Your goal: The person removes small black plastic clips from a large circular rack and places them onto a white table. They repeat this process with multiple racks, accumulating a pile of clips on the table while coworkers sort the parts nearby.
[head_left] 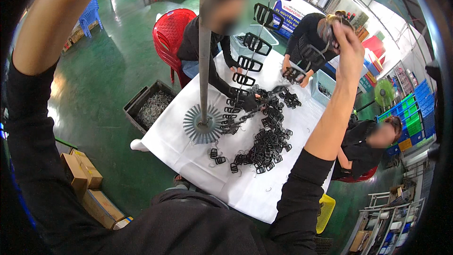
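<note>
Right hand [347, 42] raised high, fingers [340, 32] closed together, pinching a black plastic buckle piece [315, 54] at the upper right of the view, above the far edge of the table. Forearm bare, black sleeve pushed to the elbow. Left hand out of frame, only the raised forearm [56, 14] showing at upper left, so finger state impossible to tell.

Below: white-covered table [179, 153] with a heap of black buckles [269, 141] spread across its middle. Grey upright pole [205, 42] standing on a round ribbed base [202, 125] near the table's left part. String of black buckles [257, 33] hanging on a wire, running from top centre down to the heap, just beside the pole.

Across the table, a person in black on a red chair [170, 38], gloved hand [243, 99] touching the heap. Second person in black at far right edge of the table, hands on a buckle bunch [292, 73]. Third person seated at lower right. Dark crate of metal hooks [151, 106] on green floor left of the table. Cardboard boxes [82, 174] at lower left.
</note>
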{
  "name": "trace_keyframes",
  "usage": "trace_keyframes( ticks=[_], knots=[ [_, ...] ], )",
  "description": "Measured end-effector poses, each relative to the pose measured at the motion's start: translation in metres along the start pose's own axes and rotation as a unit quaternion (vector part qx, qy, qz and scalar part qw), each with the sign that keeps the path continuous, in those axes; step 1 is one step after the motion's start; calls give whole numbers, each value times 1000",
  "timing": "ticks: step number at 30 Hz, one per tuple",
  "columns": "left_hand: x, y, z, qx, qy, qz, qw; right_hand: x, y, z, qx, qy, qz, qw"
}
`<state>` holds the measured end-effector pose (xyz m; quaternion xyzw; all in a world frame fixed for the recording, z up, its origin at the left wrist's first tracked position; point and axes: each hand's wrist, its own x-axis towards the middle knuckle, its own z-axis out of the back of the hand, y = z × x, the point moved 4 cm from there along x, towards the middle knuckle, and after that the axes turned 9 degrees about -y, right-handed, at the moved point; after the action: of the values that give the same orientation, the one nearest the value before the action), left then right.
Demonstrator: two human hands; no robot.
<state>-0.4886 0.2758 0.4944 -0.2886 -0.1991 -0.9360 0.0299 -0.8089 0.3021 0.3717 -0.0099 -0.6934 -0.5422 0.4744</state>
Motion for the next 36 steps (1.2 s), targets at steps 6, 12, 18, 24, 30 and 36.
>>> trace_keyframes(
  ticks=[6, 12, 18, 24, 30, 36],
  knots=[
    [0, -11, 6, 4, 2, 28, 1000, -50, -124, 60, -228, -18, -13, 974],
    [1, -19, 14, -54, 82, 60, 993, -114, -207, 74, -431, 95, -130, 888],
    [6, -21, 17, -39, 120, 104, 987, -57, -72, 4, -120, -11, 81, 989],
    [21, -25, 25, -125, 136, 129, 974, -42, 66, -87, 44, 49, 187, 980],
    [39, -32, -1, 108, 176, 213, 955, -44, 88, -107, -117, -15, 209, 971],
    [49, -32, -9, 154, 175, 317, 919, -29, 55, -104, 306, 171, 83, 933]
  ],
)
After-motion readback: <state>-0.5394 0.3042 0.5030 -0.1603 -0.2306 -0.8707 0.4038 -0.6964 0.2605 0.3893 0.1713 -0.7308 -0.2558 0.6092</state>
